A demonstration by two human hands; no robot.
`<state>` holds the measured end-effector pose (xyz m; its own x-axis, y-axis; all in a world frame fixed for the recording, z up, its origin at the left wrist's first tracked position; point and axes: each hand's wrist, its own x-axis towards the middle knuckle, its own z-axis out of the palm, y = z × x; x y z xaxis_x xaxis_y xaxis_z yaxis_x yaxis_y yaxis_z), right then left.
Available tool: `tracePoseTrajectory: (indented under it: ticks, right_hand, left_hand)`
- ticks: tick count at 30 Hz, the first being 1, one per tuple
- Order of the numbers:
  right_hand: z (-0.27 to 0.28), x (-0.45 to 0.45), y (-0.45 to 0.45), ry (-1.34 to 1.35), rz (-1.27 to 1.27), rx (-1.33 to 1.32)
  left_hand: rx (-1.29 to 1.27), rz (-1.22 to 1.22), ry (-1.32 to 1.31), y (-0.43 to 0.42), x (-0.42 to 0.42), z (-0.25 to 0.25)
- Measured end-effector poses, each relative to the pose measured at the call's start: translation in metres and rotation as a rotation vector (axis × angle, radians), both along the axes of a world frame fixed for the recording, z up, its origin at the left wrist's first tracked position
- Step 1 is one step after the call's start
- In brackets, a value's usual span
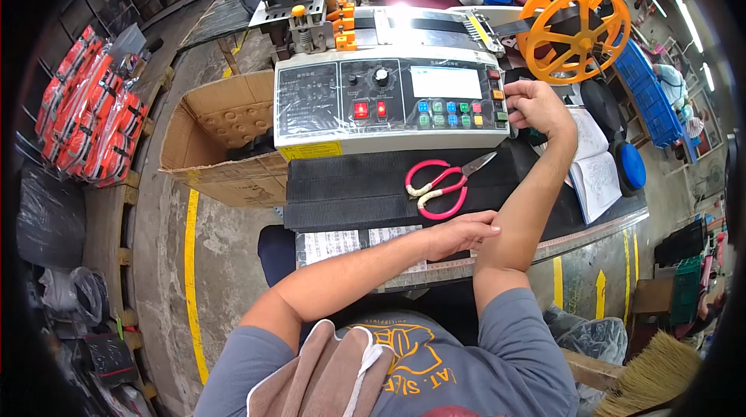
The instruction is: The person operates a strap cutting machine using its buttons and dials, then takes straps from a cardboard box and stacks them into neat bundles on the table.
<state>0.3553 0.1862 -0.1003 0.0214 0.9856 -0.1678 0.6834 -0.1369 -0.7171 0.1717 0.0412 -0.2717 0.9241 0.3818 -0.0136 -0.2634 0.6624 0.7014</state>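
Right up at the right end of the strap-feeding machine (388, 126), the person's right hand (542, 110) had its fingers bent inward, thumb and forefinger close together beside the column of buttons (495, 94). Couldn't tell whether they were touching the casing or pinching something small, since that bit was too hard to make out.

The left hand (454, 237) was a lot more relaxed: fingers loose, nothing visible in them, tips lying against the right forearm (528, 207) above the worktop's front edge.

The machine itself sat along the back of the worktop (571, 215), panel facing the person, with a lit screen (446, 82) and two red switches (371, 110). Behind its right end stood an orange reel (583, 45) with black strap (558, 20) running from it toward the top of the machine.

In front of the panel, flat black strips (342, 191) lay side by side toward the worktop's left edge, and pink-handled scissors (465, 176) were on the black surface, slightly spread at the handles, blades pointing to the back right. A printed sheet (330, 246) was down at the front left corner. Over by the right edge: an open notebook (597, 184) with a blue disc (632, 165) right beside it.
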Motion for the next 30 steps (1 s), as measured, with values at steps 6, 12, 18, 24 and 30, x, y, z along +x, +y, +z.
tracePoseTrajectory:
  ticks: [6,12,18,24,30]
  right_hand:
    - [-0.003,0.006,0.001,0.019,0.041,-0.008]
    - [-0.001,0.002,-0.001,0.019,0.043,0.018]
    - [0.002,0.002,-0.001,-0.015,0.071,-0.005]
    - [0.006,-0.004,-0.008,0.034,0.092,0.228]
    - [-0.003,-0.001,0.003,-0.048,0.147,0.261]
  left_hand:
    - [0.002,-0.005,-0.026,-0.001,0.001,-0.001]
    - [-0.006,-0.011,-0.015,0.000,-0.001,0.002]
    - [-0.023,0.003,-0.032,-0.001,0.000,0.001]
    - [0.003,0.003,-0.011,0.000,0.000,-0.001]
    - [0.019,0.008,0.031,-0.001,-0.002,0.004]
